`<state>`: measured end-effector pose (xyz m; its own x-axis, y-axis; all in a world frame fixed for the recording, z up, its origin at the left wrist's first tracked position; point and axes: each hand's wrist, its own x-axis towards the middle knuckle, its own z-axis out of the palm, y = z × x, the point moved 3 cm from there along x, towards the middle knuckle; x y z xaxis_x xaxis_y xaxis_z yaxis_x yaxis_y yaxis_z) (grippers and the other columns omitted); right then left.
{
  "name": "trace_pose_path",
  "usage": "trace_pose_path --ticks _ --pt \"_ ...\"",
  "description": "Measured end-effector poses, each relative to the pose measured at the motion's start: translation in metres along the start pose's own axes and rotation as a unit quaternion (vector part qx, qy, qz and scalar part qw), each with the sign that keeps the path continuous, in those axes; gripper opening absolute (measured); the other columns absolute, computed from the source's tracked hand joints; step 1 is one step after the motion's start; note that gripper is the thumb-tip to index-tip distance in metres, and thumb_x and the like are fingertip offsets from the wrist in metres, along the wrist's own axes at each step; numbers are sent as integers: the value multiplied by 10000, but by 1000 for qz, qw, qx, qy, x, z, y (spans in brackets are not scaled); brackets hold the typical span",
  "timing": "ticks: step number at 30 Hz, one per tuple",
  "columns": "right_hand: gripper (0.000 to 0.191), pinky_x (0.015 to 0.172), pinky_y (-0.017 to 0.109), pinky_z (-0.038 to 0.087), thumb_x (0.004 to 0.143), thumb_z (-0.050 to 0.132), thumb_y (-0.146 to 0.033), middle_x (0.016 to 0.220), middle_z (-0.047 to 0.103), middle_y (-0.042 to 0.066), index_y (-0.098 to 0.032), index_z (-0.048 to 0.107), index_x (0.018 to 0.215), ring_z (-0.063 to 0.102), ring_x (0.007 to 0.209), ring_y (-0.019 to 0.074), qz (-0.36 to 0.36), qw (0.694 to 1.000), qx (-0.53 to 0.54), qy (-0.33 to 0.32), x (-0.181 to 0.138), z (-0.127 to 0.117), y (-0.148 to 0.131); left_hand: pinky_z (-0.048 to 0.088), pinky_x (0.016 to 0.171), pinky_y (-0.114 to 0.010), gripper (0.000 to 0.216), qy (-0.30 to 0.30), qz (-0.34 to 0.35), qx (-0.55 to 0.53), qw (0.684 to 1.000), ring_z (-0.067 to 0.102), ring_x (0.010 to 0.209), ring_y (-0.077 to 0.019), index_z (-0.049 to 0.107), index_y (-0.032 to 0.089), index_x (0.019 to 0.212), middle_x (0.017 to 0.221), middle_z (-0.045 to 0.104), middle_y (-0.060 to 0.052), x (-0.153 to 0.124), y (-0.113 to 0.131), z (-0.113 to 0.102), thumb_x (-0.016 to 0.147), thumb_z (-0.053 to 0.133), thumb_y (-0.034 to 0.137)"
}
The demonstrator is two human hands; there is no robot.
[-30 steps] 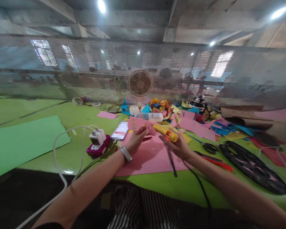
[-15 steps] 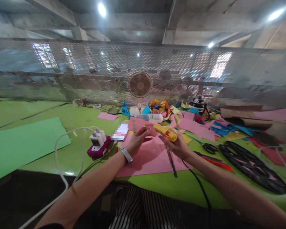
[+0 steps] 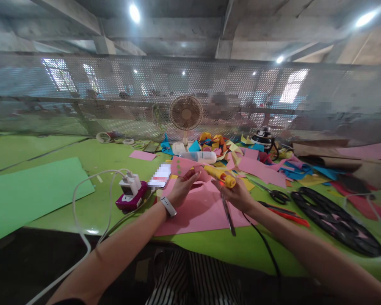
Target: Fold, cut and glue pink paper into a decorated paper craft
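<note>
My right hand point(image 3: 238, 195) is closed round a yellow glue gun point(image 3: 220, 175), whose nose points to the left. A red light glows on its underside, and a black cable point(image 3: 266, 243) runs down from it. Between the fingertips of my left hand point(image 3: 183, 187) is a small pink paper piece point(image 3: 203, 174), right at the gun's nose. Under both hands lies a large pink sheet point(image 3: 190, 220). A metal strip, perhaps a ruler or blade point(image 3: 228, 216), rests on it below my right hand. Behind my left hand is a pink sheet with green dots point(image 3: 178, 165).
Left of me stand a phone point(image 3: 161, 176), a purple power socket point(image 3: 131, 199) with white cables, and a green sheet point(image 3: 38, 190). On the right lie scissors point(image 3: 279, 196), a red-handled tool point(image 3: 288, 217) and a black oval frame point(image 3: 336, 222). Behind are a fan point(image 3: 186, 112), a bottle point(image 3: 198, 157) and paper scraps.
Both hands keep nearly the same place, with the glue gun against the pink paper piece. The red light on the gun shows a little more brightly; the view has shifted very slightly.
</note>
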<state>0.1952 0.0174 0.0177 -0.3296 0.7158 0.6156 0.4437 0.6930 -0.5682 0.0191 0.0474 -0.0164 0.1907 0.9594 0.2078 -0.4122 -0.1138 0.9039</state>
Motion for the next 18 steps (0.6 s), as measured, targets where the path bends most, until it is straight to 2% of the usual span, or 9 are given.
trace_pose_path --ticks 18 --pt "259 489 222 378 848 479 -435 720 525 20 -190 559 885 516 614 141 14 1000 4 -13 0 0 -1 477 807 -355 263 4 -7 6 1000 562 831 -154 668 195 924 959 599 -25 -2 5 4 687 716 297"
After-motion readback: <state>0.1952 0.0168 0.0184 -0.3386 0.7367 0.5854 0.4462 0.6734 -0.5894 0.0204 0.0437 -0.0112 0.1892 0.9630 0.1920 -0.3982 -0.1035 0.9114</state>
